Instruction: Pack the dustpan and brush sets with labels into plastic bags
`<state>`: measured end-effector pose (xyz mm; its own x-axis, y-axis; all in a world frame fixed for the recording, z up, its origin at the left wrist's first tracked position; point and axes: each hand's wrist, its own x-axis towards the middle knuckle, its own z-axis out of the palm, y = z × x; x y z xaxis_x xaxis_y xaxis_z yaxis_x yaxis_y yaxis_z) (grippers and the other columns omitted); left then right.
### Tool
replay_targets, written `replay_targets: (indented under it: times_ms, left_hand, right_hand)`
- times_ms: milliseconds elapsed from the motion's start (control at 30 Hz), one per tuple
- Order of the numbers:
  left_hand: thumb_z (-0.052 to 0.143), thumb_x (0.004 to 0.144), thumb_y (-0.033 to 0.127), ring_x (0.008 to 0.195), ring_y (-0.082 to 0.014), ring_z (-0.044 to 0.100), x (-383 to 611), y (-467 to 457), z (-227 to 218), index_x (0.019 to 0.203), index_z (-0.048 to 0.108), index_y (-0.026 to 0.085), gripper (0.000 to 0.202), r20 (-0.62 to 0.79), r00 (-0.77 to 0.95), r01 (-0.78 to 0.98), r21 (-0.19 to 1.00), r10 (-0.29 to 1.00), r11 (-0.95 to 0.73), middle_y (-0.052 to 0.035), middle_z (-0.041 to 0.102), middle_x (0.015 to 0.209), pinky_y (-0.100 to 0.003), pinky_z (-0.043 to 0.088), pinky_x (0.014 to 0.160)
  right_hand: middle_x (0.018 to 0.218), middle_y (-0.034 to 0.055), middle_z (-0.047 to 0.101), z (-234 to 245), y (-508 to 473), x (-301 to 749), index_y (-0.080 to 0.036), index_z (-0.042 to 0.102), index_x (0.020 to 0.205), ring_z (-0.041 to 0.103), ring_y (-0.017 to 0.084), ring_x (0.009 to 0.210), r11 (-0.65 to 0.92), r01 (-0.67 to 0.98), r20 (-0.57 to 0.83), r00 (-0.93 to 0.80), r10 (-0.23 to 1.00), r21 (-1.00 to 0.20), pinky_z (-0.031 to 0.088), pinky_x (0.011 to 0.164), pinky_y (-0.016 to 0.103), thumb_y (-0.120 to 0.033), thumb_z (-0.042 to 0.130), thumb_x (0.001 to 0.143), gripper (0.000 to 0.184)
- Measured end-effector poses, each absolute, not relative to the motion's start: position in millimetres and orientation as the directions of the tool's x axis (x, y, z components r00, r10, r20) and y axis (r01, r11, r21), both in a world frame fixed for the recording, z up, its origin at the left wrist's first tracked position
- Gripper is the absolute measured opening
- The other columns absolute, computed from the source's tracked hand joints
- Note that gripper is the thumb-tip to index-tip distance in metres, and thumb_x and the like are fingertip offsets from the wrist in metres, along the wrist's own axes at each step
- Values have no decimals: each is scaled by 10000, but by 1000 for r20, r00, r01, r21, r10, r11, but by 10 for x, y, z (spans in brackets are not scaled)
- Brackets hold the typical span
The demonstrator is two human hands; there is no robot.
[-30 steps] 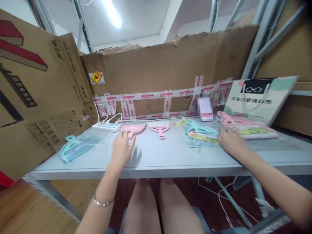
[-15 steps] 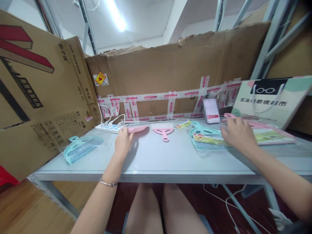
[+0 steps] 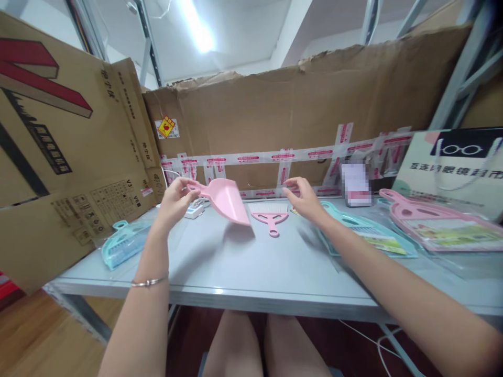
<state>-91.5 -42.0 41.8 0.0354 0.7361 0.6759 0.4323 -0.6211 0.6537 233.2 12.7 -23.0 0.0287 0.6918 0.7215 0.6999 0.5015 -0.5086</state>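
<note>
My left hand grips the handle of a pink dustpan and holds it tilted above the table, its wide edge toward the right. Beside it on the table lies a small pink brush, white bristles pointing away from me. Above and to the right of the brush hovers my right hand, fingers apart and holding nothing. A turquoise dustpan set in clear wrapping lies partly behind my right forearm. Farther right is a wrapped pink dustpan set with a printed card.
Another wrapped turquoise set lies at the table's left. A white power strip sits behind my left hand. A phone leans at the back, near a glasses-shop paper bag. Cardboard boxes wall the back and left.
My left hand has lifted the pink dustpan and tilted it up. My right hand has left the wrapped sets and moved left toward the brush. The view has shifted slightly.
</note>
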Motion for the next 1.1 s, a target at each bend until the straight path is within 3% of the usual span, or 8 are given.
replay_targets:
  times_ms: [200, 300, 400, 533, 733, 900, 1033, 1100]
  left_hand:
    - [686, 738, 273, 906, -179, 625, -514, -283, 624, 921, 587, 145, 245, 352, 671, 69, 847, 653, -528, -104, 655, 1014, -327, 501, 787]
    - [686, 747, 255, 900, -165, 617, -305, -178, 477, 876, 581, 144, 199, 278, 773, 2, 897, 569, -442, -104, 650, 1018, -319, 496, 798]
    - [704, 730, 257, 933, -172, 608, -225, -136, 298, 993, 562, 174, 311, 280, 753, -51, 927, 595, -371, -107, 617, 1106, -345, 487, 830]
    - [715, 712, 316, 1039, -199, 566, -220, -126, 84, 1255, 431, 272, 614, 214, 585, -42, 971, 782, -234, -107, 490, 1300, -366, 476, 839]
    - [486, 808, 578, 873, -169, 587, -140, -144, -24, 1156, 564, 226, 501, 59, 638, 39, 993, 768, -109, -70, 624, 1087, -262, 461, 679]
    - [638, 745, 440, 854, -158, 575, -159, -164, 15, 1164, 561, 226, 477, 126, 625, 149, 949, 770, -277, -40, 623, 1030, -249, 439, 691]
    - [650, 725, 352, 869, -177, 564, -190, -108, -11, 1087, 621, 146, 418, 195, 594, 225, 891, 781, -394, -49, 635, 972, -268, 419, 742]
    - [642, 726, 358, 838, -173, 563, -204, -87, -19, 1089, 624, 140, 424, 197, 560, 236, 893, 805, -383, -45, 640, 940, -264, 415, 721]
  right_hand:
    - [1162, 91, 596, -148, -193, 2388, -219, 485, 1178, 560, 210, 1049, 536, 449, 521, -170, 837, -715, 465, 853, 361, -556, 463, 825, 488]
    - [1063, 54, 656, -92, -372, 2453, -247, 573, 1121, 595, 215, 976, 354, 411, 184, -398, 899, -840, 477, 808, 337, -546, 540, 796, 444]
    - [1009, 34, 675, -136, -435, 2384, -252, 636, 1058, 622, 209, 884, 277, 432, 36, -487, 872, -859, 491, 692, 283, -516, 616, 754, 403]
    - [950, 56, 685, -278, -354, 2228, -199, 645, 1032, 632, 197, 775, 251, 336, 160, -277, 948, -908, 485, 614, 270, -488, 654, 723, 423]
    - [988, 65, 654, -388, -242, 2186, -185, 599, 1016, 600, 222, 857, 337, 299, 364, 39, 931, -893, 479, 737, 349, -472, 601, 740, 399]
    - [865, 47, 646, -427, -242, 2128, -192, 591, 866, 594, 213, 797, 405, 325, 424, -14, 906, -854, 479, 689, 333, -547, 560, 738, 379]
    - [841, 54, 658, -475, -178, 2149, -200, 589, 939, 604, 200, 795, 471, 357, 459, -125, 880, -806, 483, 696, 327, -577, 316, 858, 472]
    - [880, 53, 672, -520, -140, 2183, -209, 606, 943, 600, 213, 833, 510, 406, 475, -192, 859, -758, 475, 735, 337, -542, 427, 821, 397]
